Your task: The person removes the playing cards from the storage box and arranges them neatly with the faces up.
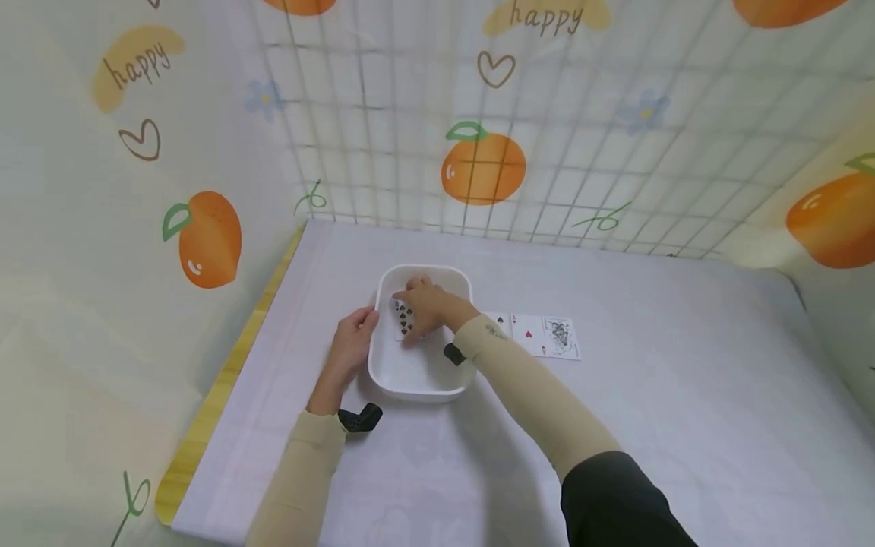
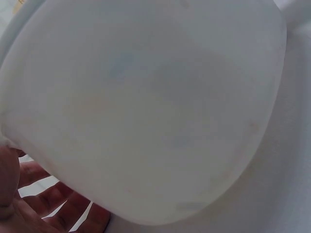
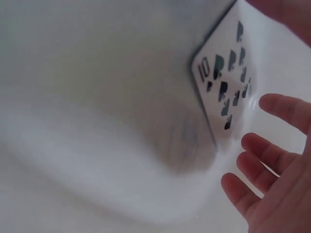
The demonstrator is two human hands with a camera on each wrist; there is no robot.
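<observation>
Ten of spades (image 3: pixel 228 82): inside the white tub (image 1: pixel 406 368), between the right hand's (image 1: pixel 432 305) thumb and fingers; contact unclear.
Right hand: fingers spread apart.
Left hand (image 1: pixel 352 343): pinching the tub's left rim.
Card row: ace of hearts (image 1: pixel 528 333) and joker (image 1: pixel 562 338), face up, right of the tub.
Backdrop: curtain (image 1: pixel 417 152) printed with oranges.

A table (image 1: pixel 205 422), its yellow edge visible at the lower left of the frame, carries a pale cloth (image 1: pixel 683 395). On this cloth, near the centre, stands a white tub (image 1: pixel 418 394). Just right of it, three visible cards (image 1: pixel 538 334) lie face up in one row.
</observation>
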